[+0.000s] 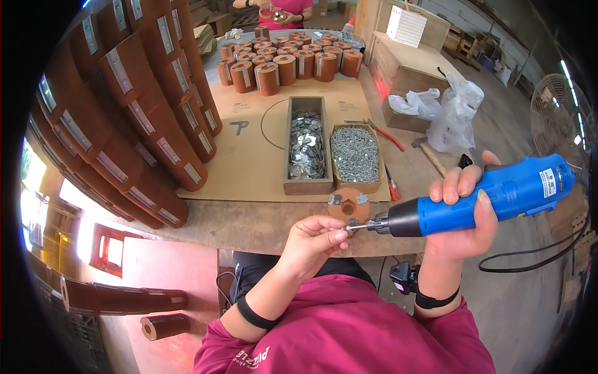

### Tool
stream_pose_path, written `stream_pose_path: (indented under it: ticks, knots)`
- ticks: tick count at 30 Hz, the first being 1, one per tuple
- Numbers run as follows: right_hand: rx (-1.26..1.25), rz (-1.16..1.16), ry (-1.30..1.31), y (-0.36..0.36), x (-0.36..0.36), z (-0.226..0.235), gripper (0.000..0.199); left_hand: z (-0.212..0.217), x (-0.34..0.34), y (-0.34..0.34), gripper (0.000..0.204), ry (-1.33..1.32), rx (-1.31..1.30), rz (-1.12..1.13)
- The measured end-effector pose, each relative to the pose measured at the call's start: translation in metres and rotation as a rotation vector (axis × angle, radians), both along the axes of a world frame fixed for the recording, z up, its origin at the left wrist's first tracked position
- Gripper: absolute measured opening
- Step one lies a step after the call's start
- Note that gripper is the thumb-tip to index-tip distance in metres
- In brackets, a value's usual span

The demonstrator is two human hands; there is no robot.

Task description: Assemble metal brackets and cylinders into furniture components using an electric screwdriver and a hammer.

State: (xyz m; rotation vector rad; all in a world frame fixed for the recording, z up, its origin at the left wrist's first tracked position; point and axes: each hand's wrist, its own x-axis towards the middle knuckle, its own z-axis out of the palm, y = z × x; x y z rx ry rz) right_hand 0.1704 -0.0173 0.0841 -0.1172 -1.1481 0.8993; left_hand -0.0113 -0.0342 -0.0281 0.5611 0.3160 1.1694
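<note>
My right hand [464,215] grips a blue electric screwdriver [492,196] held level, its black nose and bit pointing left. The fingertips of my left hand [311,240] pinch something small at the bit's tip [350,228], likely a screw. Just beyond the tip, a short brown cylinder [349,204] with two small metal clips on its top stands at the table's near edge. Behind it sit a wooden box of silver screws [355,154] and a longer wooden box of metal clips [306,146].
A tall stack of long brown cylinders [134,118] fills the left. More short brown cylinders [289,62] stand at the back of the cardboard sheet [249,156]. A hammer [430,156], red pliers [383,132], plastic bags [455,112] lie right. Another person [274,9] works far behind; a fan [560,118] stands right.
</note>
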Motion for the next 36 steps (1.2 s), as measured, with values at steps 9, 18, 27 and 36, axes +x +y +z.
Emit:
stream_pose_path:
  ticks: [9, 18, 27, 36]
  knots:
    - [-0.005, -0.04, -0.028, -0.003, 0.0, 0.001, 0.053, 0.007, -0.001, -0.002, 0.008, 0.149, 0.037, 0.025]
    - [-0.016, -0.019, -0.091, -0.003, 0.0, 0.002, 0.058, 0.01, -0.003, 0.004, 0.008, 0.371, 0.18, 0.024]
    - [-0.045, 0.023, -0.046, -0.002, 0.0, 0.004, 0.062, 0.007, -0.003, 0.004, 0.011, 0.396, 0.177, -0.01]
    - [-0.053, 0.134, -0.08, 0.0, 0.001, 0.008, 0.064, 0.012, -0.008, 0.008, 0.012, 0.485, 0.253, -0.156]
